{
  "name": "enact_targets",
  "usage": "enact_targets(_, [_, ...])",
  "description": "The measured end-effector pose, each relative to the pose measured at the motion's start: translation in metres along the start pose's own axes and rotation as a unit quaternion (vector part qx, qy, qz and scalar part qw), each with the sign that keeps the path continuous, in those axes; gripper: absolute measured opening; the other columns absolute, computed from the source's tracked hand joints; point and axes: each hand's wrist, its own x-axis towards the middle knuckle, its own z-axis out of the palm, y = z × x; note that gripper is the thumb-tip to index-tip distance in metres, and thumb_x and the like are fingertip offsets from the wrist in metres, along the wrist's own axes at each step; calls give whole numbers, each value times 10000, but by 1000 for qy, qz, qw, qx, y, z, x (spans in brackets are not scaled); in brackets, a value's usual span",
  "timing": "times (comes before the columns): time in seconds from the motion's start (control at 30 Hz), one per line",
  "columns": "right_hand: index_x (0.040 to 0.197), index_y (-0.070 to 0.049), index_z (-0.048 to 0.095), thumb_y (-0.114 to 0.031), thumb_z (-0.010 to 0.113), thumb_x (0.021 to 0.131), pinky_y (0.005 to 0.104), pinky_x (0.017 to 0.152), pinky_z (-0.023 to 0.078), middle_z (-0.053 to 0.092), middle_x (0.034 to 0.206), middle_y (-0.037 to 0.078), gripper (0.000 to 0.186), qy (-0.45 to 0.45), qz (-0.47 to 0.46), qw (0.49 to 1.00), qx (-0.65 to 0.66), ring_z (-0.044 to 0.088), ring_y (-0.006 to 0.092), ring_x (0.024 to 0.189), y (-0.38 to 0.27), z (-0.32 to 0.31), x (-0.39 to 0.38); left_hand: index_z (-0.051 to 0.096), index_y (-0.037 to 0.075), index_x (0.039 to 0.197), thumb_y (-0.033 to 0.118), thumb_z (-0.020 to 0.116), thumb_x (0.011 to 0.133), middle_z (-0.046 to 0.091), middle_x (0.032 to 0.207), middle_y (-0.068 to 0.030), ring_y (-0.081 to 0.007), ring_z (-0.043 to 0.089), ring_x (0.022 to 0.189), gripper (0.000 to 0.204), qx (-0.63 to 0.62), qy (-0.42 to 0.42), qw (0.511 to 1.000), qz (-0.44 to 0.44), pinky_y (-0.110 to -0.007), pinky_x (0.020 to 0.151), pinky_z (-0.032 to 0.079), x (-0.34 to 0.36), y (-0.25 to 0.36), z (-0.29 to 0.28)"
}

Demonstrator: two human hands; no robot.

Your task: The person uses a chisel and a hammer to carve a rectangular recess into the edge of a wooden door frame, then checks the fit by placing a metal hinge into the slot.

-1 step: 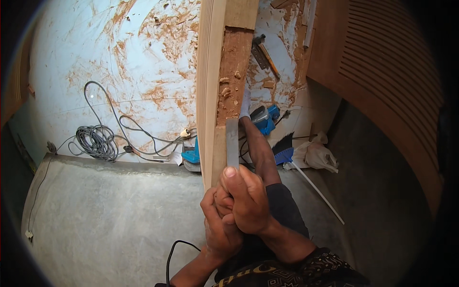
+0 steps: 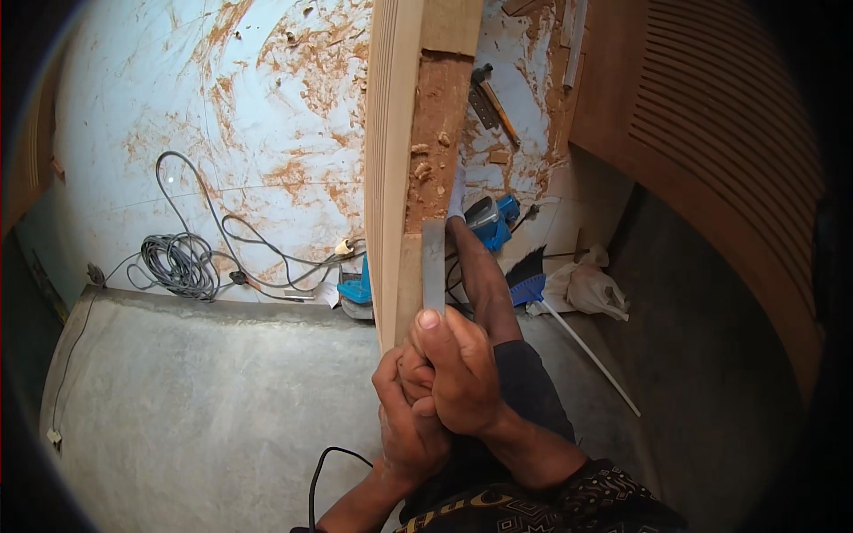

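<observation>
A wooden door (image 2: pixel 400 133) stands on edge in front of me, running away from my body, with grooves along its left face. Its upper edge has a long, rough recess (image 2: pixel 434 107) holding several curled wood chips (image 2: pixel 420 170). A flat steel chisel (image 2: pixel 433 266) lies along that edge, its tip at the near end of the recess. My right hand (image 2: pixel 458 369) is closed around the chisel, thumb on top by the blade. Just below and left, my left hand (image 2: pixel 409 426) is closed against the right one, around the hidden handle.
Coiled black cable (image 2: pixel 180 266) and blue power tools (image 2: pixel 355 289) lie left of the door. To its right are a hammer (image 2: pixel 487 93), another blue power tool (image 2: pixel 498 222), a blue broom (image 2: pixel 529 289), a white plastic bag (image 2: pixel 591 286) and a slatted wooden panel (image 2: pixel 711 98). Shavings litter the white sheet (image 2: pixel 133 98).
The door's edge and the chisel blade sit very slightly farther right. My grip looks the same.
</observation>
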Motion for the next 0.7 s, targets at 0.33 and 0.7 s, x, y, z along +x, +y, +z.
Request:
enact_targets(0.33, [827,-19,493,-274,430,1113,366,494,368,467,596,71,389,-6,-103,995,14,443,193,498,-29,5,29,294,-109,1443,458,376,1098,621,1146,-283,-404,657,1010,668,-45,17,997,59,-464,858,514,40,13,-1])
enact_targets(0.7, [813,-46,494,-314,421,1124,277,500,360,450,601,-23,417,-12,-26,999,47,417,67,538,-6,2,12,264,-79,1458,467,316,1117,520,1313,-211,-264,569,1152,645,-21,-13,999,39,-374,983,453,14,6,0])
